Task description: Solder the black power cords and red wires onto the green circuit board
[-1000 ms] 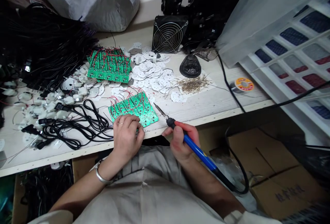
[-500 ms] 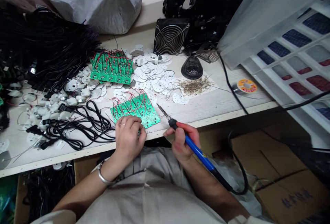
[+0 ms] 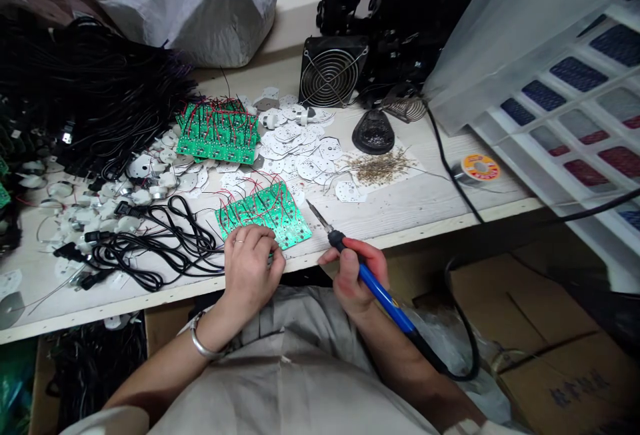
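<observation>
My left hand (image 3: 253, 258) lies over the near edge of a green circuit board (image 3: 290, 221), fingers curled and closed on it. The fingertips are partly hidden. Thin red and black wires stick up along that board's far side. In my right hand (image 3: 357, 278) is a blue soldering iron (image 3: 383, 295), gripped near its black collar. Its metal tip points up and left, just right of the board and apart from it. Behind lies a stack of green circuit boards (image 3: 217, 131) with many red and black wires.
Black cables (image 3: 165, 248) and white plastic parts (image 3: 105, 211) spread on the left. White discs (image 3: 295, 145) lie behind the board. Further back stand a fan (image 3: 331, 71) and a soldering iron stand (image 3: 374, 131). A solder spool (image 3: 477, 169) sits beside a drawer cabinet (image 3: 545, 135).
Almost nothing differs. The whole view has shifted very slightly; both hands, the board and the soldering iron keep their places relative to each other.
</observation>
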Available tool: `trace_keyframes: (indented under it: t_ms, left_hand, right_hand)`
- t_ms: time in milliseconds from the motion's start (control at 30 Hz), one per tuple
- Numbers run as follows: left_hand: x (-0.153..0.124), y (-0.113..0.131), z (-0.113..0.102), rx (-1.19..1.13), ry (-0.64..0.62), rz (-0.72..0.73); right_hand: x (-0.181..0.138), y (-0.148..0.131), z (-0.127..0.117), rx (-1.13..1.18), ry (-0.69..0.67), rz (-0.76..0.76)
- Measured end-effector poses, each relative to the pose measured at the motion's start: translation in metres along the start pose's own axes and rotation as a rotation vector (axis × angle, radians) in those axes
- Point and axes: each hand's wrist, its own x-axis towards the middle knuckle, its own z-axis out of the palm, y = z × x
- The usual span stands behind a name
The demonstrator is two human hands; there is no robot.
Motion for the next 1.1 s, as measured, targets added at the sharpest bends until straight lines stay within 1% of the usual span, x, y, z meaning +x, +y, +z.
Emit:
trace_keyframes:
  t_ms: [100,200,267,300,367,400,467,500,533,567,633,667,700,767,833,900,967,1000,1033,1100]
  left_hand:
    - [-0.002,0.005,-0.001,0.003,-0.014,-0.028]
    - [-0.004,0.007,-0.006,-0.006,-0.039,-0.014]
    - [0.004,-0.003,-0.014,-0.044,-0.102,0.033]
    - [0.013,-0.013,-0.020,-0.066,-0.132,0.052]
    - [0.042,-0.044,-0.040,-0.063,-0.133,0.038]
    - [0.061,-0.063,-0.052,-0.011,-0.075,-0.013]
    - [0.102,-0.106,-0.076,0.253,0.053,-0.199]
    - [0.122,-0.128,-0.085,0.405,0.069,-0.308]
    - [0.140,-0.149,-0.092,0.539,0.035,-0.409]
    - [0.155,-0.167,-0.095,0.576,0.013,-0.456]
    - [0.173,-0.196,-0.097,0.617,-0.030,-0.499]
    - [0.177,-0.206,-0.097,0.624,-0.048,-0.498]
    - [0.179,-0.212,-0.097,0.633,-0.062,-0.492]
    - [0.176,-0.217,-0.102,0.652,-0.069,-0.465]
    - [0.166,-0.214,-0.113,0.669,-0.056,-0.431]
    - [0.149,-0.205,-0.127,0.653,-0.022,-0.344]
    - [0.124,-0.191,-0.136,0.561,0.027,-0.156]
    - [0.108,-0.184,-0.138,0.488,0.015,-0.049]
    - [0.092,-0.177,-0.136,0.422,-0.013,0.048]
    - [0.061,-0.164,-0.128,0.334,-0.146,0.218]
  right_hand:
    - [0.000,-0.002,-0.003,-0.006,-0.004,-0.013]
    - [0.001,-0.004,-0.007,-0.061,0.007,0.042]
    - [0.004,-0.002,-0.008,-0.035,0.003,0.027]
    - [0.006,0.000,-0.007,-0.009,0.005,-0.011]
    - [0.010,0.004,-0.004,0.050,0.022,-0.118]
    - [0.012,0.005,-0.002,0.065,0.017,-0.161]
    - [0.013,0.006,0.001,0.070,0.002,-0.217]
    - [0.013,0.006,0.002,0.065,-0.003,-0.226]
    - [0.013,0.007,0.003,0.057,0.001,-0.226]
    - [0.012,0.008,0.003,0.045,0.013,-0.220]
    - [0.010,0.009,0.003,0.021,0.045,-0.205]
    - [0.009,0.010,0.003,0.013,0.053,-0.203]
    - [0.009,0.010,0.002,0.008,0.049,-0.205]
    - [0.011,0.009,0.001,0.007,0.016,-0.229]
    - [0.014,0.006,0.000,0.007,-0.035,-0.276]
    - [0.016,0.002,0.000,0.004,-0.072,-0.312]
    - [0.017,-0.002,0.001,0.010,-0.087,-0.310]
    - [0.017,-0.003,0.002,0.017,-0.075,-0.297]
    - [0.017,-0.003,0.003,0.027,-0.061,-0.276]
    - [0.015,-0.005,0.006,0.037,-0.023,-0.214]
